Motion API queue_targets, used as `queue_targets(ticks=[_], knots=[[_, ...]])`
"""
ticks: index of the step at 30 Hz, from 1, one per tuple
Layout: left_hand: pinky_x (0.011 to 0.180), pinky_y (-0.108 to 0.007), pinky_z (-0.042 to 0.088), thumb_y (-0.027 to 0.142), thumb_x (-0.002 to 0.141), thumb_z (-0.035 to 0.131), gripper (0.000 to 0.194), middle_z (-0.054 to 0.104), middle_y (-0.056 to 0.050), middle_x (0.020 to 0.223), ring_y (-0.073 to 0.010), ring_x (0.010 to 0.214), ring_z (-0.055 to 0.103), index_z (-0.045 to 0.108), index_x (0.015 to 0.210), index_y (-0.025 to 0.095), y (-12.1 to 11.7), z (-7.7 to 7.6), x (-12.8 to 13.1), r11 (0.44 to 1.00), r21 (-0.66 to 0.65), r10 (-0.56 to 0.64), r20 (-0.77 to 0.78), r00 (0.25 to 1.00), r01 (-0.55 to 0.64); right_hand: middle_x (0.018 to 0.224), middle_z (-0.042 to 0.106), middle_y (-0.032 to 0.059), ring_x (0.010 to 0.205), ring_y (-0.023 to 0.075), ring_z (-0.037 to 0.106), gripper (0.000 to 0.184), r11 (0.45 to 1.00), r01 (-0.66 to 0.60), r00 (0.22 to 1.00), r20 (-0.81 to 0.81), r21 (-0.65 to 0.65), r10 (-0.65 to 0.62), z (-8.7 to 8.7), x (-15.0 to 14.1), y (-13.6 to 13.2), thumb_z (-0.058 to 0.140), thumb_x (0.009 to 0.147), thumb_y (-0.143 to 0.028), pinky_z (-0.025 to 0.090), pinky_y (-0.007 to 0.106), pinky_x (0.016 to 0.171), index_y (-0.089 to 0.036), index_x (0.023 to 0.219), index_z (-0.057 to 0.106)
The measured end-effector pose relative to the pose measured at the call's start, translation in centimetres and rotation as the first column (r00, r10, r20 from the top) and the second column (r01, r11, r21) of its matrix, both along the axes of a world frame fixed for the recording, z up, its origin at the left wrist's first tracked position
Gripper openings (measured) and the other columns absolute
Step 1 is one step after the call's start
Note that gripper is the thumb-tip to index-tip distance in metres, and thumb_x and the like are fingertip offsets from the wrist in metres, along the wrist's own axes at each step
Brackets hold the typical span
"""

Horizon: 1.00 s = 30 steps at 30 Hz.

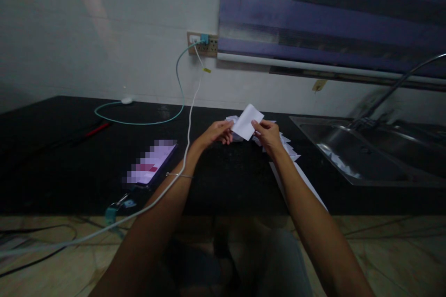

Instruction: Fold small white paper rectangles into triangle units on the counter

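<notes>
A small sheet of white paper [248, 120] is held tilted above the dark counter. My left hand [220, 132] pinches its left edge between thumb and fingers. On the opposite side, my right hand [267, 132] grips the lower right edge with the thumb on top. Behind and under the hands lie more white papers, partly hidden. A row of overlapping folded white papers [291, 154] runs beside my right wrist. One long white sheet [310, 184] lies under my right forearm near the counter's front edge.
A lit phone [153, 164] lies left of my left forearm. A white cable [190, 123] crosses over that forearm from the wall socket [211, 46]. A teal cable [139, 124] loops on the black counter [223, 181]. At right is a metal sink [348, 148] with a faucet [393, 86].
</notes>
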<state>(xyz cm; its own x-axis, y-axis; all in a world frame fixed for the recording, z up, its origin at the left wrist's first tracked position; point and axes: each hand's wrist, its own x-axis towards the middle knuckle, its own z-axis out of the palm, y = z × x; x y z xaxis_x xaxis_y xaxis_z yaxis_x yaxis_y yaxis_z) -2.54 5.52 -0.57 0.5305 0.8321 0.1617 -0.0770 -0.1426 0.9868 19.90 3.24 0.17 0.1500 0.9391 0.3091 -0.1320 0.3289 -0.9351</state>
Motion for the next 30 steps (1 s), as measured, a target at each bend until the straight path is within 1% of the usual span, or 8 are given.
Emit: queue_targets(ticks=[3,6,8,12,15,19,24,30], knots=[[0.047,-0.022,0.043,0.058,0.083,0.073,0.046,0.071,-0.007,0.066,-0.0118,0.053,0.064,0.068,0.09,0.014,-0.5,0.0,0.5,0.989,0.127,-0.064,-0.05,0.997,0.069,0.077,0.073,0.0035,0.066,0.0159,0.062,0.043,0.998,-0.059,0.995,0.079,-0.01,0.06,-0.2,-0.6,-0.3,0.091,0.062,-0.052,0.051,0.032,0.064,-0.017,0.082,0.078],[0.049,-0.022,0.043,0.056,0.084,0.074,0.044,0.07,-0.007,0.066,-0.0106,0.053,0.063,0.07,0.089,0.011,-0.7,0.1,0.5,0.978,0.196,-0.066,-0.041,0.997,0.072,0.072,0.069,0.0012,0.064,0.0145,0.059,0.037,0.999,-0.032,0.997,0.075,0.014,0.031,-0.3,-0.9,-0.2,0.091,0.062,-0.049,0.048,0.031,0.063,-0.018,0.072,0.073],[0.05,-0.022,0.044,0.055,0.085,0.073,0.044,0.071,-0.007,0.067,-0.0105,0.053,0.063,0.071,0.088,0.011,-0.6,0.0,0.3,0.98,0.191,-0.06,-0.03,0.998,0.065,0.068,0.065,-0.0006,0.062,0.0134,0.056,0.036,0.999,-0.007,0.999,0.046,0.031,0.006,-0.4,-1.0,0.0,0.092,0.061,-0.047,0.046,0.03,0.061,-0.019,0.066,0.068],[0.05,-0.023,0.043,0.054,0.085,0.072,0.041,0.071,-0.007,0.064,-0.0111,0.052,0.063,0.07,0.081,0.013,-0.4,0.1,0.1,0.984,0.166,-0.054,-0.043,0.998,0.061,0.066,0.061,-0.0019,0.059,0.0121,0.052,0.034,0.998,0.003,1.0,0.019,0.066,-0.004,-0.4,-1.0,0.2,0.089,0.065,-0.046,0.043,0.03,0.058,-0.02,0.067,0.068],[0.043,-0.023,0.035,0.054,0.085,0.07,0.044,0.057,0.0,0.049,-0.0083,0.04,0.05,0.062,0.064,0.017,-0.8,0.4,0.2,0.989,0.143,-0.026,-0.088,0.996,0.038,0.066,0.06,-0.0022,0.058,0.012,0.05,0.033,0.997,0.012,1.0,0.016,0.073,-0.013,-0.3,-1.0,0.1,0.088,0.067,-0.046,0.043,0.03,0.058,-0.021,0.066,0.067],[0.041,-0.023,0.019,0.052,0.086,0.069,0.045,0.04,0.005,0.041,-0.0054,0.036,0.032,0.058,0.057,0.018,-1.5,1.1,0.2,0.992,0.129,0.001,-0.09,0.996,0.01,0.066,0.059,-0.002,0.057,0.0114,0.049,0.033,0.998,-0.009,1.0,0.009,0.055,0.008,-0.1,-1.2,-0.3,0.088,0.068,-0.043,0.042,0.029,0.057,-0.021,0.061,0.065],[0.042,-0.024,0.015,0.049,0.084,0.068,0.046,0.032,0.007,0.04,-0.005,0.038,0.024,0.05,0.053,0.02,-1.8,1.4,0.1,0.997,0.067,-0.041,-0.057,0.998,0.045,0.061,0.054,-0.0028,0.057,0.0105,0.05,0.039,0.996,-0.085,0.994,-0.068,0.02,0.086,0.5,-1.4,-0.8,0.091,0.064,-0.04,0.04,0.027,0.055,-0.02,0.054,0.059],[0.04,-0.023,0.016,0.045,0.084,0.069,0.044,0.03,0.008,0.041,-0.005,0.037,0.024,0.046,0.055,0.021,-1.9,1.3,0.2,0.994,-0.005,-0.106,-0.025,0.994,0.106,0.066,0.06,-0.001,0.059,0.0107,0.051,0.041,0.999,-0.042,0.998,-0.054,-0.003,0.041,0.4,-1.3,-0.6,0.089,0.063,-0.055,0.043,0.027,0.055,-0.02,0.062,0.066]])
